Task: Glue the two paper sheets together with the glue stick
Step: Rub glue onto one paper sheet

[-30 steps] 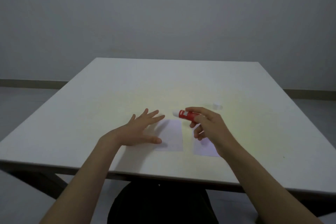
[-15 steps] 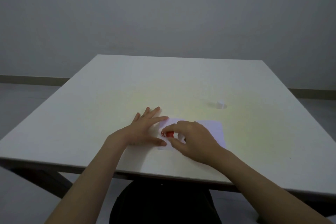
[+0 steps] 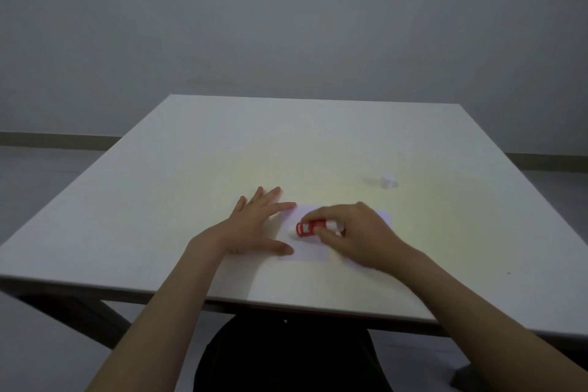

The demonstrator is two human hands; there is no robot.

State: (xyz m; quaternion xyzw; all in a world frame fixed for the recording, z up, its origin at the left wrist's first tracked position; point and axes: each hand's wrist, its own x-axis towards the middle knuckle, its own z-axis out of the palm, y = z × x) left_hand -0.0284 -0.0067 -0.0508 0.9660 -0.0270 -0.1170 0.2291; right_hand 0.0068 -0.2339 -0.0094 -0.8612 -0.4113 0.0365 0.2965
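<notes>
One red glue stick (image 3: 310, 227) is pinched in the right hand (image 3: 356, 234) over the left of two paper sheets (image 3: 310, 250) lying side by side near the white table's (image 3: 191, 169) near edge, the sheet being pinned by the flat, spread left hand (image 3: 251, 227), while one small white cap (image 3: 386, 182) stands farther right.

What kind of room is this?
Probably a plain, bare workroom: a blank grey wall, a big white table, and just paper sheets and a glue stick for a small craft.
</notes>
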